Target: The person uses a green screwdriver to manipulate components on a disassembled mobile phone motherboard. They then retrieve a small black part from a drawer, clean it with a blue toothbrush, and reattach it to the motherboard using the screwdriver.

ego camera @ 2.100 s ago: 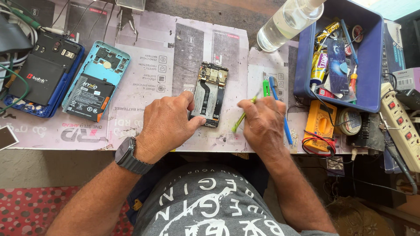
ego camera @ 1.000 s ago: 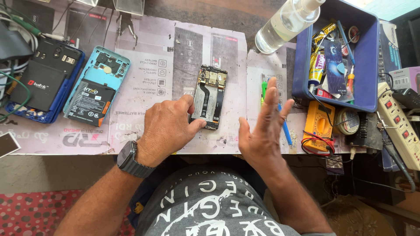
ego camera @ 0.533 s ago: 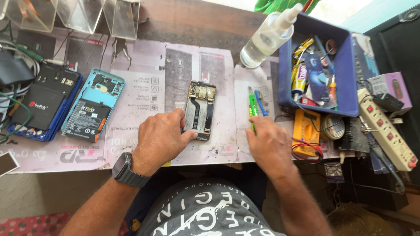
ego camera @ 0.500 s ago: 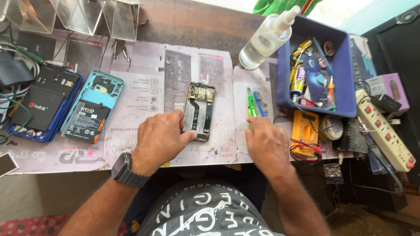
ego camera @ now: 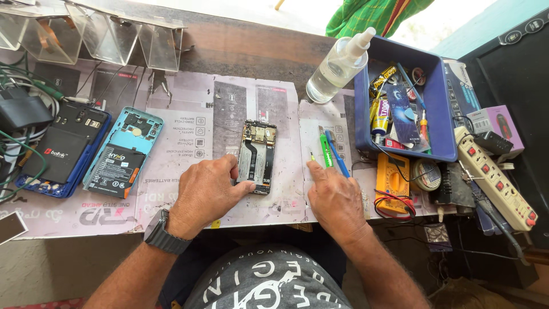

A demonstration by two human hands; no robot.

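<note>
Near the worktop point(ego camera: 189, 143) front edge, the opened phone point(ego camera: 257, 156) is steadied at its lower left corner by the left hand point(ego camera: 207, 193). The right hand point(ego camera: 335, 197) lies flat, empty, fingers at the green tool point(ego camera: 325, 151). Beyond, bare mat is bounded by the spray bottle point(ego camera: 336, 66) and blue tray point(ego camera: 441, 109).

Single head-worn camera, looking steeply down from above seated person's chest onto bench point(ego camera: 240, 54). Faces bench's far edge, top of frame; near edge crosses lower third. Close range: forearms enter from bottom. Bench's left end cut off; right end, with blue tray point(ego camera: 443, 109), inside frame.
</note>
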